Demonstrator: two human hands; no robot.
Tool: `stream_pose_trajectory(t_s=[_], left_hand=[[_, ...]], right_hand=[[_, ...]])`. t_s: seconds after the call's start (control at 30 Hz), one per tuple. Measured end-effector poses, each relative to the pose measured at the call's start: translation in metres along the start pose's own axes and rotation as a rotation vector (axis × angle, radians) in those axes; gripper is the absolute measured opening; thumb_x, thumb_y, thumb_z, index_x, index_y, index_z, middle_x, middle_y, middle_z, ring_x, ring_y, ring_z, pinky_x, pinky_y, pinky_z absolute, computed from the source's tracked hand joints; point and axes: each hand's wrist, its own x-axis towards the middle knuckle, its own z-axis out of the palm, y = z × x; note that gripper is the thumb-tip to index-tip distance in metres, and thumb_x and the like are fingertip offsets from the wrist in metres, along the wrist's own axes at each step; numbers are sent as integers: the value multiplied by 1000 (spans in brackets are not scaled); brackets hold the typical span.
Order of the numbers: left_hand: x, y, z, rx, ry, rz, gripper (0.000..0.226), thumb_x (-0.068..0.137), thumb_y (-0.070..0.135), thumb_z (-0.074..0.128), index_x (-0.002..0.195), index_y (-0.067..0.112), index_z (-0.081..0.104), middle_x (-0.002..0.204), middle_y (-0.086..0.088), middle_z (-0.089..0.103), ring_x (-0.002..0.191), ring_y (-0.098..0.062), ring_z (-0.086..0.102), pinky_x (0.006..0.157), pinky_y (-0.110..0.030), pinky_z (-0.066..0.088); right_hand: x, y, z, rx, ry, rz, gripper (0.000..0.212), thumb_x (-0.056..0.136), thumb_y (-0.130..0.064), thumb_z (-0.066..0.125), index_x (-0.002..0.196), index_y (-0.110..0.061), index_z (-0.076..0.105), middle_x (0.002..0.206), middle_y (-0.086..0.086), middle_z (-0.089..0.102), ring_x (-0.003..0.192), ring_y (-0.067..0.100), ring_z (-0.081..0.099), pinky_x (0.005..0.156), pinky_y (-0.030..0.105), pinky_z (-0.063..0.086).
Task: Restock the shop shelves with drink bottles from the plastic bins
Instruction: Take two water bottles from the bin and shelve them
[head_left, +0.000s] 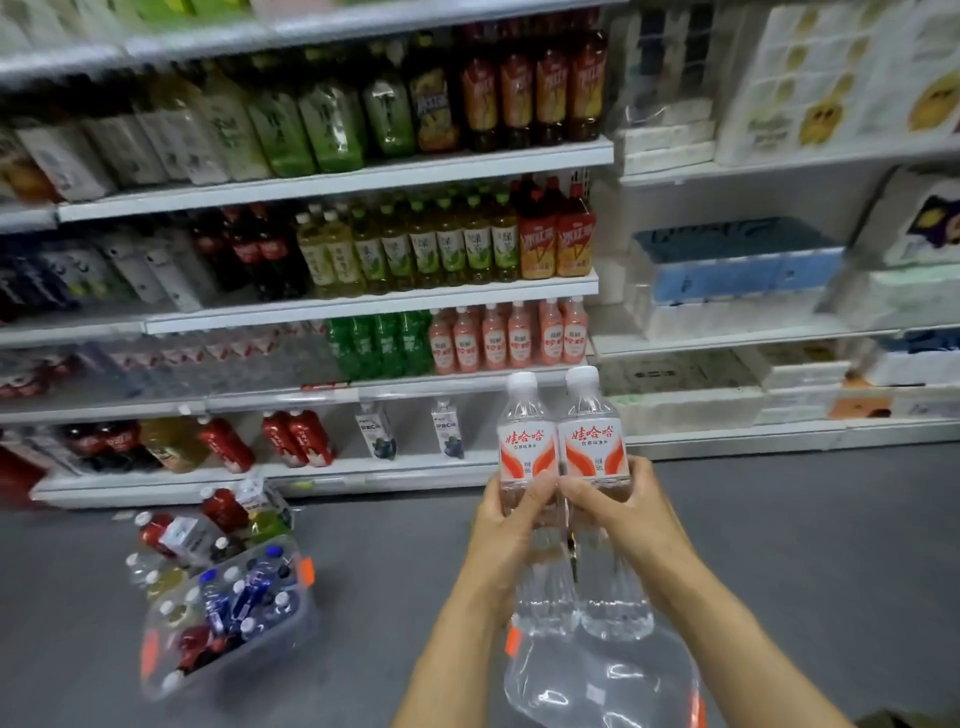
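I hold two clear water bottles with white caps and red-and-white labels, upright and side by side, in front of the shelves. My left hand (511, 525) grips the left water bottle (525, 441). My right hand (618, 514) grips the right water bottle (592, 436). Below my hands sits a clear plastic bin (597, 680) with orange clips. A second clear plastic bin (228, 613) full of mixed bottles lies on the floor at lower left. The drink shelves (332, 306) ahead carry rows of teas, colas and pink bottles.
Loose bottles and cartons (208, 525) lie on the grey floor by the full bin. The bottom shelf (260, 478) has gaps between red bottles and white cartons. Shelves of tissue packs (737, 270) stand to the right.
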Motion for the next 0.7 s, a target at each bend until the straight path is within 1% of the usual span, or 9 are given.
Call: stream_pose_trajectory(t_s=[0.07, 0.13, 0.23, 0.3, 0.37, 0.47, 0.53, 0.63, 0.7], left_hand=[[-1, 10, -4, -12, 30, 13, 42, 86, 40, 70, 123, 21, 59, 108, -3, 75, 92, -19, 74, 67, -32, 59], [-1, 20, -6, -19, 59, 30, 42, 87, 39, 70, 123, 19, 58, 106, -2, 75, 92, -20, 74, 68, -35, 60], [0, 33, -11, -32, 114, 45, 41, 87, 37, 70, 120, 17, 58, 100, 2, 76, 85, -15, 74, 69, -36, 61], [3, 41, -13, -27, 144, 50, 43, 86, 40, 71, 120, 17, 58, 102, 2, 76, 87, -16, 74, 75, -40, 61], [7, 49, -14, -32, 167, 69, 45, 84, 43, 71, 121, 18, 59, 105, 2, 76, 90, -18, 74, 78, -44, 61], [14, 61, -13, -41, 224, 104, 48, 80, 46, 73, 120, 21, 60, 105, 2, 75, 89, -15, 74, 75, -41, 61], [19, 68, -13, -59, 265, 128, 52, 78, 47, 74, 119, 18, 61, 106, -1, 75, 89, -17, 74, 71, -39, 61], [26, 74, -16, -74, 318, 165, 49, 81, 44, 74, 120, 19, 60, 109, -3, 74, 92, -20, 74, 69, -36, 60], [29, 76, -20, -81, 342, 178, 47, 83, 42, 74, 120, 17, 60, 109, -4, 74, 94, -20, 74, 71, -38, 61]], right_hand=[[4, -8, 5, -8, -25, -14, 58, 71, -41, 83, 115, -28, 48, 110, -7, 68, 99, 12, 67, 82, 38, 55], [9, -16, 11, -24, -50, -21, 64, 62, -51, 83, 112, -31, 49, 112, -6, 68, 101, 13, 68, 90, 44, 54], [14, -31, 19, -32, -119, -32, 64, 62, -55, 81, 112, -30, 49, 110, -6, 68, 97, 15, 70, 85, 47, 56], [19, -41, 23, -28, -160, -49, 65, 66, -53, 81, 116, -28, 48, 112, -6, 67, 100, 15, 68, 88, 47, 55], [28, -50, 26, -28, -193, -67, 61, 72, -48, 81, 118, -28, 48, 114, -7, 66, 103, 14, 66, 88, 43, 54], [42, -64, 30, -27, -242, -99, 60, 75, -45, 80, 122, -27, 47, 117, -7, 64, 105, 13, 64, 87, 39, 50], [51, -72, 34, -41, -274, -119, 61, 73, -50, 80, 120, -32, 47, 119, -8, 63, 107, 13, 63, 92, 41, 50], [65, -80, 41, -87, -317, -153, 71, 58, -67, 78, 115, -39, 48, 120, -9, 64, 108, 15, 64, 96, 48, 51], [70, -82, 46, -103, -322, -176, 70, 58, -68, 78, 115, -41, 48, 120, -11, 63, 111, 15, 63, 99, 50, 49]])
